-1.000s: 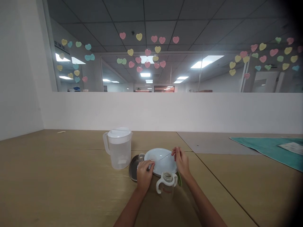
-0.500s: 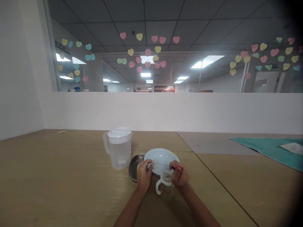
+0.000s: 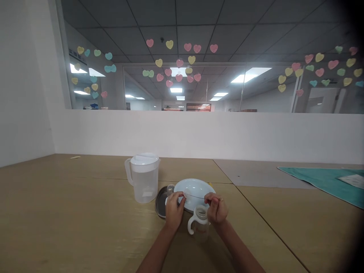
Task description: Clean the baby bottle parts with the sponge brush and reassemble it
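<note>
My left hand [image 3: 174,210] pinches a small whitish, see-through piece [image 3: 186,194] above the near rim of a white bowl [image 3: 194,185]. My right hand [image 3: 217,207] is closed on a thin, wire-like rod [image 3: 196,196], which reaches left to that piece. Whether its tip is inside the piece I cannot tell. Below and between the hands stands a clear baby bottle [image 3: 201,223] with a white handle, its mouth uncovered. Beside my left hand a clear bottle nipple [image 3: 170,189] is partly hidden, over a dark round tray [image 3: 160,204].
A translucent lidded pitcher [image 3: 145,184] stands at the left behind the tray. A teal cloth [image 3: 315,175] with a white paper [image 3: 352,180] lies at the right. Behind the table [image 3: 85,216] rises a white wall [image 3: 182,134] with a window above.
Both hands keep their grips almost in the same place. The view has shifted very slightly; the things on the table stand as before.
</note>
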`<state>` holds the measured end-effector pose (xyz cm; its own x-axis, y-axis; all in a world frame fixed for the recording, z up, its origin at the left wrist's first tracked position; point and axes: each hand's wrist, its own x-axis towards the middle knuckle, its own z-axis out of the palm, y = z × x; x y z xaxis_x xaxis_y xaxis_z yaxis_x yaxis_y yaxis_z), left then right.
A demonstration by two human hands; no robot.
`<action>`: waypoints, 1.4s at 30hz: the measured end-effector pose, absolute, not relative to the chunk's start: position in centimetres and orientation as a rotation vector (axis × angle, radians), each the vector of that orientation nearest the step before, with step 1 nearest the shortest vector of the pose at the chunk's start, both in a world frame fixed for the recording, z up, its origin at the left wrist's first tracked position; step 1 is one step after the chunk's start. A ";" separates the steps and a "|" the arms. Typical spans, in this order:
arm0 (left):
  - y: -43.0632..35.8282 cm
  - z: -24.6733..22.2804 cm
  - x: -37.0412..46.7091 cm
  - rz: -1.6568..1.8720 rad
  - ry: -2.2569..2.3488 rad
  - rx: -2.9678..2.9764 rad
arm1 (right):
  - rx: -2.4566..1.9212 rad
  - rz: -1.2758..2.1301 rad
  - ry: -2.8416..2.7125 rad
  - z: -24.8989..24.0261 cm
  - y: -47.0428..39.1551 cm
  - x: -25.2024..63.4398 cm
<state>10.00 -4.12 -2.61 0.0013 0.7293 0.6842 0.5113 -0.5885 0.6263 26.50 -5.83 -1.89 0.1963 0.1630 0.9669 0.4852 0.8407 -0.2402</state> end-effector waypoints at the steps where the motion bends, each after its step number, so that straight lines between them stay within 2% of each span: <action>1: -4.1 -2.6 10.0 1.630 1.312 2.066 | -0.575 -0.240 -1.366 -1.9 -5.9 26.5; 6: -3.7 -2.8 10.1 1.659 1.291 2.032 | -0.580 -0.264 -1.355 -1.6 -6.1 26.4; 13: -3.0 -3.2 9.6 1.746 1.317 1.972 | -0.532 -0.501 -1.456 0.1 -7.0 27.1; 24: -3.8 -2.2 9.4 1.685 1.287 2.155 | -0.482 -0.473 -1.426 0.3 -7.5 27.0; 35: -3.3 -2.6 9.3 1.744 1.244 2.083 | -0.486 -0.576 -1.473 1.0 -8.5 26.8; 42: -4.1 -1.9 9.7 1.671 1.188 2.077 | -0.588 -0.500 -1.597 1.4 -8.1 26.4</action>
